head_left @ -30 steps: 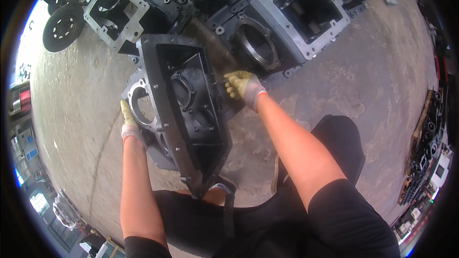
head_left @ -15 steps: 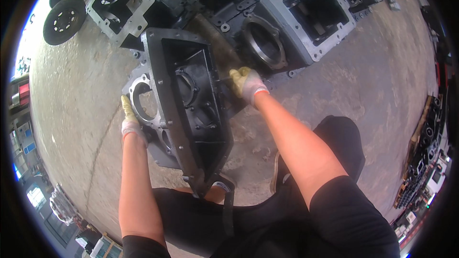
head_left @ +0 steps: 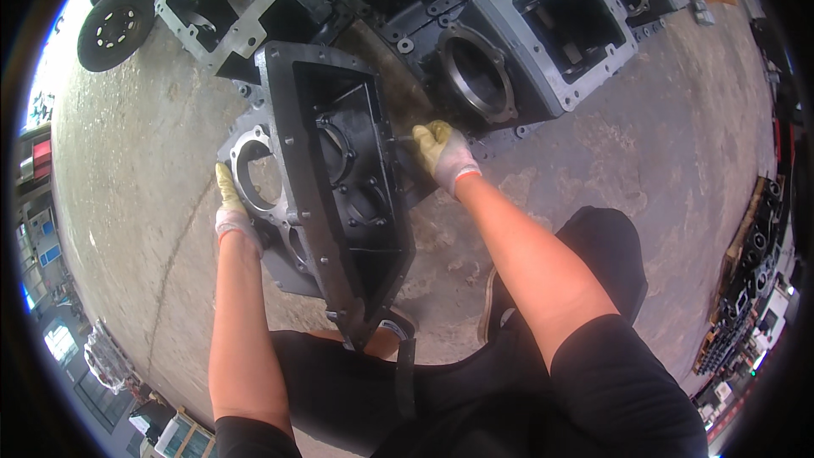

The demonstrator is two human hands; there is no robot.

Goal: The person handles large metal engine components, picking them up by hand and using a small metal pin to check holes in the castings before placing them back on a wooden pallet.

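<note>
A dark cast-metal gearbox housing [head_left: 280,161] stands tilted on edge before me, its deep open side turned to the right. A machined round opening is on its left face. My left hand [head_left: 227,199], in a yellow-and-white glove, grips the housing's left side; part of its fingers is hidden behind the metal. On the other side, my right hand [head_left: 444,153], gloved alike, is closed in a fist. A thin rod [head_left: 404,140] runs from this fist to the housing's right wall. Most of the rod is hidden in the glove.
Several larger castings, including a housing with a rectangular opening [head_left: 555,97], stand close beyond my right hand. Another pale-flanged casting [head_left: 246,34] is at the far left, near a black wheel [head_left: 114,31]. My shoes and knees are close below the housing. Rows of parts [head_left: 750,259] line the right.
The whole view has shifted slightly. Both hands keep their places at the housing, and the right fist has turned a little around the rod.
</note>
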